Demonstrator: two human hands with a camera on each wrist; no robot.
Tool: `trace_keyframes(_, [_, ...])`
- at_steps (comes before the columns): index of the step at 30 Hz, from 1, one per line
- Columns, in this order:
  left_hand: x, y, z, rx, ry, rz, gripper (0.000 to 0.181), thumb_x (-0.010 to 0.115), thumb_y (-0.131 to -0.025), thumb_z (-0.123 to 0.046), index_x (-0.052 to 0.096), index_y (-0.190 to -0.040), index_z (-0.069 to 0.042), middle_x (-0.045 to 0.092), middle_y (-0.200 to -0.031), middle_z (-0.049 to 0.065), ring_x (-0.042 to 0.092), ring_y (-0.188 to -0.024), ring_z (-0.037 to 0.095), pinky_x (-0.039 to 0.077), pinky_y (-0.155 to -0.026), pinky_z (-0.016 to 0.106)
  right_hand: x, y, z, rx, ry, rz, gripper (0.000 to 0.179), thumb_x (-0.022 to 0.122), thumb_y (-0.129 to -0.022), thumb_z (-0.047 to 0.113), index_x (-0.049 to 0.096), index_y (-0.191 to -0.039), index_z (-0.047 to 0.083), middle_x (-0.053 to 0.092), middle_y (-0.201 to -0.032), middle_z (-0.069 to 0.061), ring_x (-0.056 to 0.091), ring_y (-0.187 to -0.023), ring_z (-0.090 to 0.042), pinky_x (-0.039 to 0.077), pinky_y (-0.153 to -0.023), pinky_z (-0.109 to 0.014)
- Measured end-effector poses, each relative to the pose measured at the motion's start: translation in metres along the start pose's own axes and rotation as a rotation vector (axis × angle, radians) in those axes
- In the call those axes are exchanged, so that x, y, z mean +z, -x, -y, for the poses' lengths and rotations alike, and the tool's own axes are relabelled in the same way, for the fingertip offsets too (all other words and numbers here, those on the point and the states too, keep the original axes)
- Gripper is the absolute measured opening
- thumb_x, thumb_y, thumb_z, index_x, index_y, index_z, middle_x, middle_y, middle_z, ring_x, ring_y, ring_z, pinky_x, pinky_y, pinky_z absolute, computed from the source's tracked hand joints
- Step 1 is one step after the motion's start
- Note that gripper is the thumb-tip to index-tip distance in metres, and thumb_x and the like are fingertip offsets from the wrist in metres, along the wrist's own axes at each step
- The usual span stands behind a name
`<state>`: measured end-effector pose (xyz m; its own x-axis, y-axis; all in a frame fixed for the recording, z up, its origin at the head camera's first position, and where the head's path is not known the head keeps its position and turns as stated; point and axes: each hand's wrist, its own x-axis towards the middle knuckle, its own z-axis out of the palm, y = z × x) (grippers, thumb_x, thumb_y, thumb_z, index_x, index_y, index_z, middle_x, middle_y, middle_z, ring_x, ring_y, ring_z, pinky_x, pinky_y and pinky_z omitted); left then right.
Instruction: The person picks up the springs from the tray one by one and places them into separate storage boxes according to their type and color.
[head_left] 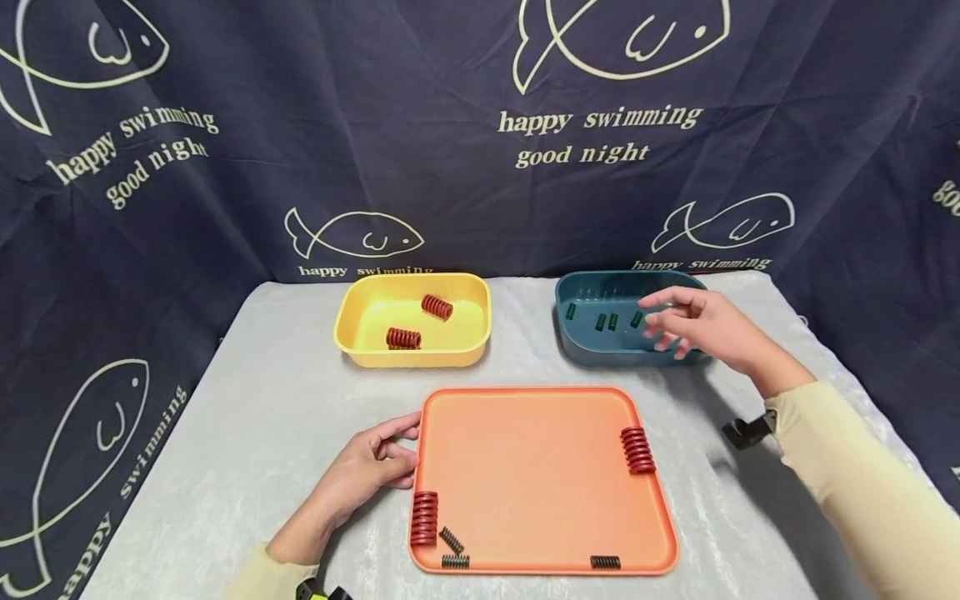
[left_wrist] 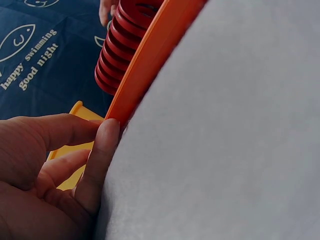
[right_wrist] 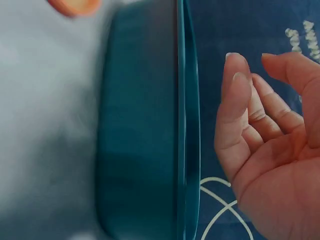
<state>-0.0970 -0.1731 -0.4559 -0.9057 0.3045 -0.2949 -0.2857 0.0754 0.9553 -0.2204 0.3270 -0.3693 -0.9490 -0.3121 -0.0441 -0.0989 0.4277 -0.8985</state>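
My left hand [head_left: 372,462] is at the left edge of an orange tray [head_left: 525,467], its thumb and fingers pinching the rim. On the tray, one red coil spring [head_left: 424,518] stands by the left rim and another red spring [head_left: 637,451] by the right. Two small dark springs [head_left: 455,562] lie in the near left corner, and a third dark spring [head_left: 605,562] sits along the near rim. Over the right side of a teal bin [head_left: 615,358] hovers my right hand [head_left: 697,325], fingers loosely bent and apart, holding nothing. Several small dark green springs [head_left: 601,322] lie inside that bin.
A yellow bin [head_left: 408,359] with two red springs [head_left: 437,307] stands at the back left, beyond the tray. The grey-white cloth [head_left: 247,433] covers the table. Behind it hangs a dark blue curtain [head_left: 450,167] with fish drawings.
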Motion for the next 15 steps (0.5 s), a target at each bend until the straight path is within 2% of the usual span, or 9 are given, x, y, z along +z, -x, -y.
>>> trace_keyframes(4, [0.001,0.0,-0.001,-0.001,0.0,0.002,0.065,0.067,-0.09,0.009,0.049,-0.152,-0.002,0.051,-0.135,0.022,0.068,-0.098,0.023,0.065,-0.078,0.038,0.005,0.026,0.001,0.007,-0.075,0.063,0.022,0.06,-0.106,0.012,0.064,-0.127,0.011,0.074,-0.099,-0.018,0.071,-0.077,-0.027,0.061,-0.056,-0.037])
trace_keyframes(6, [0.001,0.0,-0.001,-0.003,0.004,0.005,0.065,0.068,-0.091,0.008,0.049,-0.152,-0.002,0.051,-0.135,0.022,0.068,-0.098,0.023,0.065,-0.078,0.038,0.008,0.039,-0.001,0.015,-0.086,0.085,0.023,0.059,-0.106,0.012,0.064,-0.129,0.009,0.074,-0.1,-0.018,0.071,-0.08,-0.026,0.062,-0.058,-0.037])
trace_keyframes(11, [0.0,0.0,0.0,0.001,-0.002,0.005,0.065,0.071,-0.092,0.005,0.048,-0.152,-0.001,0.052,-0.135,0.021,0.068,-0.097,0.021,0.065,-0.077,0.037,0.013,0.064,-0.01,0.023,-0.13,0.137,0.027,0.058,-0.106,0.008,0.062,-0.132,0.005,0.072,-0.109,-0.018,0.07,-0.091,-0.028,0.065,-0.072,-0.045])
trace_keyframes(15, [0.0,0.0,0.001,0.006,-0.003,0.01,0.065,0.071,-0.092,0.004,0.047,-0.153,-0.001,0.051,-0.135,0.022,0.068,-0.097,0.021,0.065,-0.077,0.037,0.019,0.076,-0.018,0.045,-0.22,0.222,0.033,0.054,-0.107,0.004,0.058,-0.139,0.011,0.068,-0.119,-0.023,0.07,-0.102,-0.034,0.063,-0.081,-0.051])
